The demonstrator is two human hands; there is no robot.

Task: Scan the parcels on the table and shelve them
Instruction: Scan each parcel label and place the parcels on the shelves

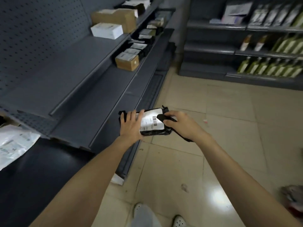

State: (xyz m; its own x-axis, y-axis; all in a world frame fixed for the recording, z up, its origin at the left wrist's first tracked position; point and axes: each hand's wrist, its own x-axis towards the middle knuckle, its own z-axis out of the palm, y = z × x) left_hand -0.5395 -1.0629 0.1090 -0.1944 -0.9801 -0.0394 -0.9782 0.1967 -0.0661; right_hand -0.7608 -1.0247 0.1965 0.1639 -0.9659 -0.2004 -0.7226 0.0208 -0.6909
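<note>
From the head camera, you are holding a black parcel [157, 132] in the air in front of you, above the tiled floor [221, 145] and just off the front edge of the grey shelf unit [78, 66] on your left. Your left hand [131, 126] is gripping the parcel's left end, with the fingers lying across its top face and the thumb at its near edge. The parcel's white label [151, 124] is facing up, with a barcode showing and a bright patch of light falling on it.

Your right hand [182, 124] is closing round a black scanner [164, 118], whose tip is sitting over the right edge of the label; you are pinching it between thumb and fingers.

On the shelves beyond, a brown cardboard box [114, 17] and a white box [106, 31] are sitting side by side, and a small brown box [127, 61] is standing on the level below at the near end of a row of dark labelled parcels [141, 45]. At the left edge, a white mailing bag [14, 141] is lying on the dark tabletop [41, 174]. Green bottles [270, 68] are lining the far shelving. Your white shoes [142, 210] are showing at the bottom.
</note>
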